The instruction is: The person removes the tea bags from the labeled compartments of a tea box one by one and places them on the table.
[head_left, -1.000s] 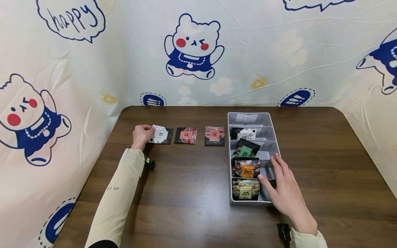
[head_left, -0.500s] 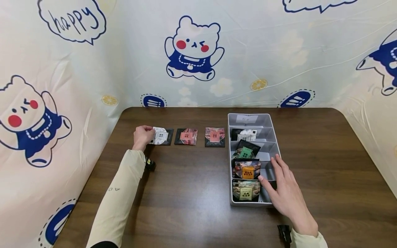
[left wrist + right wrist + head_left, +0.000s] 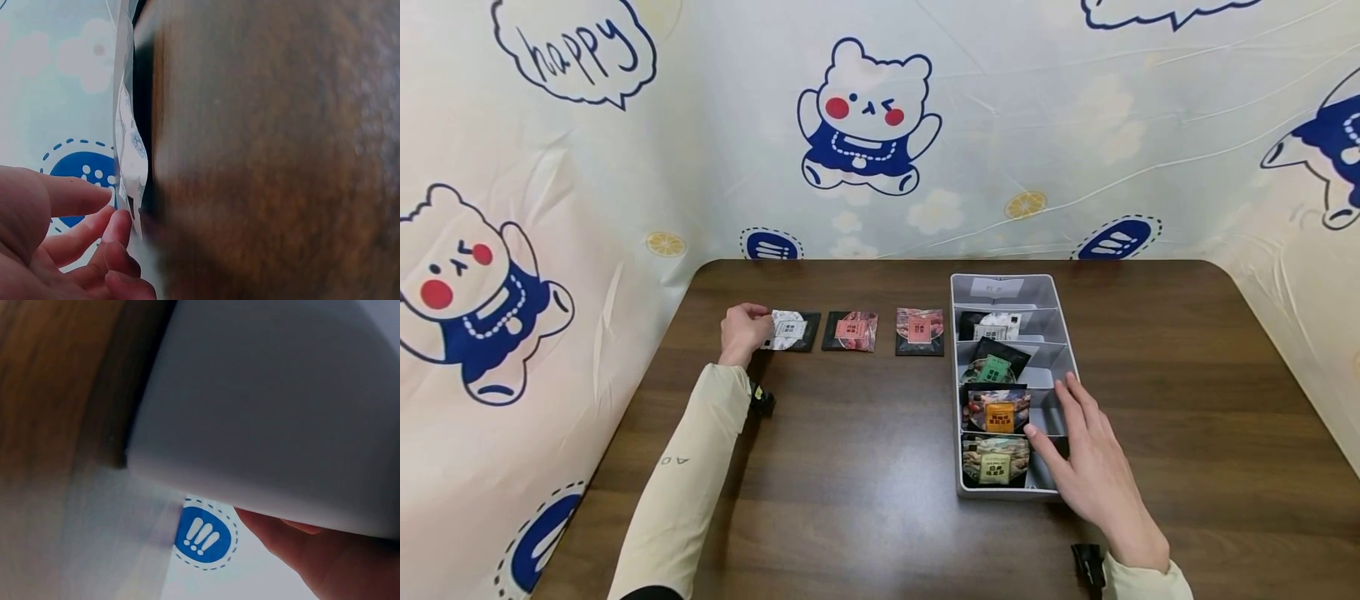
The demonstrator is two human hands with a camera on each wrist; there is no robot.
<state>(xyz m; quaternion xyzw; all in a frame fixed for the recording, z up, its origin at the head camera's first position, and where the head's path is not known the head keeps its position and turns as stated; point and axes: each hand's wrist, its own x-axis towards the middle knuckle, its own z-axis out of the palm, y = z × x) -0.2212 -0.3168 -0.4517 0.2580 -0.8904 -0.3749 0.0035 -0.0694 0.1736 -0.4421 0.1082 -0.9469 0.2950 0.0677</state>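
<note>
My left hand (image 3: 745,332) is at the left end of a black-and-white sachet (image 3: 793,330) lying on the table. In the left wrist view, the thumb and index fingertips sit slightly apart beside the edge of that sachet (image 3: 132,150). To its right lie two black-and-red sachets (image 3: 850,330) in a row. My right hand (image 3: 1097,467) rests over the right rim of a grey divided box (image 3: 1000,493), fingers fairly straight and thumb reaching inside. The box holds a white sachet (image 3: 1000,325), a green one (image 3: 994,365), an orange one (image 3: 998,414) and a yellow-green one (image 3: 995,461).
The box's far compartment, with a white label (image 3: 997,287), holds no sachet. A brown wooden table (image 3: 850,467) lies under everything. Behind and beside it hangs a pale cloth (image 3: 1000,108) printed with cartoon bears.
The black-and-white sachet's corner by my left thumb, a little raised one second ago, lies flatter now. My left hand has shifted very slightly left. My right hand stays on the box.
</note>
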